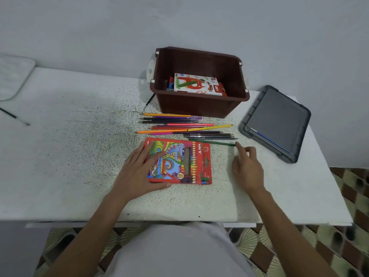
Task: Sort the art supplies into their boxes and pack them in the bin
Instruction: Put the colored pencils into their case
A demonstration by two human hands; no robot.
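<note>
Presently my left hand [139, 169] lies flat, fingers spread, on the "Color Pencil" 18 box [186, 162]. My right hand [247, 168], fingers loosely apart, reaches the green pencil [211, 142]. The "Oil Pastels" box [196, 84] sits in the bin [199, 107] at twelve o'clock.

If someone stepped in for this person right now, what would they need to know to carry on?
Left hand: flat on the red pencil box, pressing it to the table.
Right hand: open, forefinger at the end of the green pencil.
Done: the oil pastels box lies in the brown bin.
Left: the loose pencils between bin and pencil box go into that box, then it goes into the bin. One brush lies beside the bin, another brush on the grey lid.
</note>
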